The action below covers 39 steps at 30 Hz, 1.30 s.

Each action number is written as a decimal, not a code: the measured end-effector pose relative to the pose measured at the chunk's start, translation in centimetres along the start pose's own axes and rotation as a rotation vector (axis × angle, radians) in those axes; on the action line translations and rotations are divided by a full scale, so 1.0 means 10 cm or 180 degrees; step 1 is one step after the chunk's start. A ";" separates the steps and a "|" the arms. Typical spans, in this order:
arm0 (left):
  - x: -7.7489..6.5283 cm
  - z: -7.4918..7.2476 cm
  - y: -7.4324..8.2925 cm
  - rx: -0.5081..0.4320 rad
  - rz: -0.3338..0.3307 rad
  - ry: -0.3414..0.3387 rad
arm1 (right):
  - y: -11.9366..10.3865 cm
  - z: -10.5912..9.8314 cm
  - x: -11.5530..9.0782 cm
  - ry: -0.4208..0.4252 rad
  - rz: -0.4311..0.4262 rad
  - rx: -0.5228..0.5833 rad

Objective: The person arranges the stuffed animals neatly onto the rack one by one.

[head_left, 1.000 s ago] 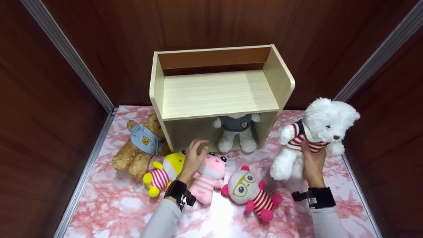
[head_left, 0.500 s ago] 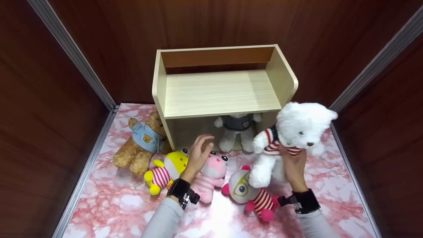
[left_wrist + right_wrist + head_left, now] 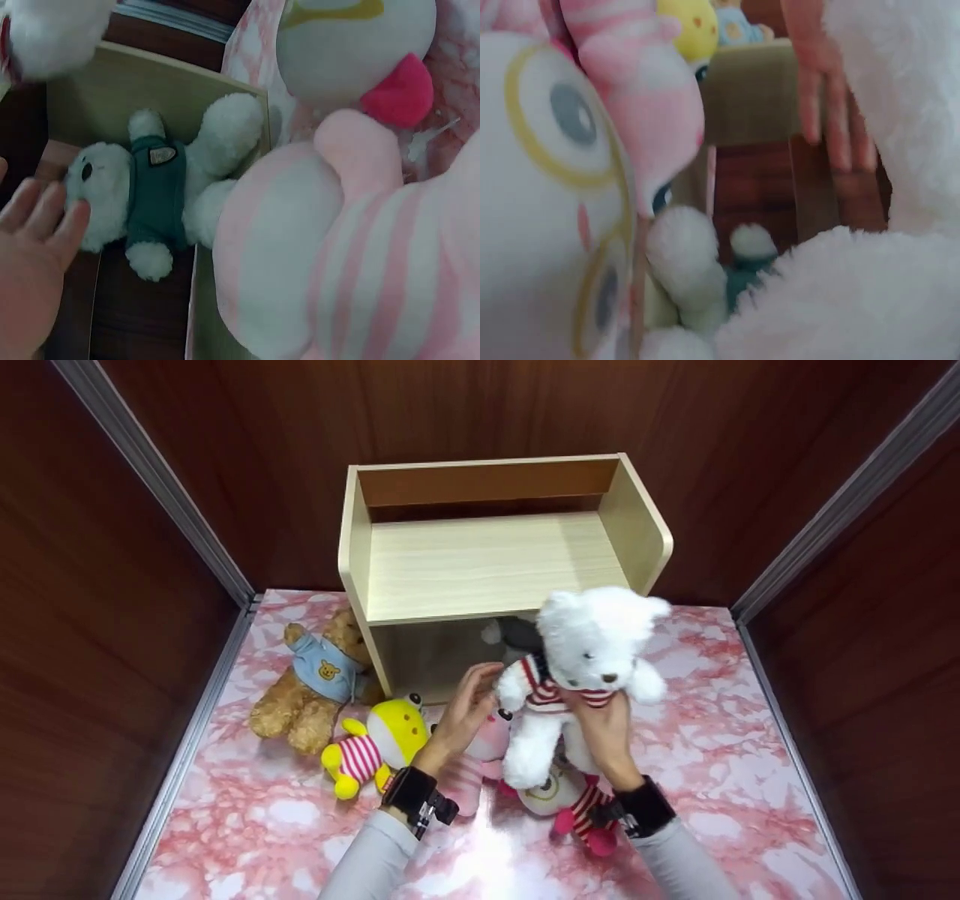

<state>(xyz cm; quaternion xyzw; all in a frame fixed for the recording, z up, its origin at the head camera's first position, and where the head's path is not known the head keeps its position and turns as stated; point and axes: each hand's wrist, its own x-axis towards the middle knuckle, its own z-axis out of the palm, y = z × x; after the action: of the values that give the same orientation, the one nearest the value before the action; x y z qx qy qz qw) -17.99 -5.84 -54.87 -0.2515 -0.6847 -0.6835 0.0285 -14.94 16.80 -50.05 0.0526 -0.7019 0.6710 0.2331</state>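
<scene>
My right hand (image 3: 606, 735) grips a white teddy bear (image 3: 600, 634) in a red-and-white striped sweater by its chest, holding it upright in front of the shelf's right half. Its furry body fills much of the right wrist view. My left hand (image 3: 465, 718) is beside the bear's arm, fingers extended and loosely bent, holding nothing. Behind the held bear, another white teddy bear (image 3: 157, 191) in a dark shirt sits in the lower compartment of the pale wooden shelf (image 3: 487, 566); the head view shows only a bit of it.
A pink striped plush (image 3: 461, 780) lies under my left wrist, with a yellow plush (image 3: 397, 731) to its left. The plush with glasses (image 3: 541, 801) lies partly hidden below the held bear. A brown teddy bear (image 3: 322, 667) leans by the shelf's left side. Dark wooden walls (image 3: 480, 405) surround the pink-marbled surface (image 3: 720, 735).
My right hand has carried the white teddy bear leftward from the right side to in front of the shelf. My left hand has shifted slightly right, toward the bear.
</scene>
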 end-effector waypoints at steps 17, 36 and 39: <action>-0.23 0.13 0.02 -0.0315 -0.0770 -0.0322 | 0.10 0.30 -0.09 -0.0578 0.0464 0.0058; -0.16 0.03 -0.06 -0.0071 -0.1713 0.0318 | 0.39 0.26 -0.14 -0.1684 0.0802 -0.0527; -0.17 -0.02 -0.09 -0.0058 -0.1666 0.0463 | 0.40 0.24 -0.15 -0.1819 0.0862 -0.0677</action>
<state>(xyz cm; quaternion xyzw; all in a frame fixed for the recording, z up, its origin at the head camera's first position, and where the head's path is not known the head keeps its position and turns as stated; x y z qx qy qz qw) -16.88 -6.47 -56.40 -0.0164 -0.7164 -0.6900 -0.1022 -15.82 14.48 -54.30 0.1203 -0.8056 0.5769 -0.0602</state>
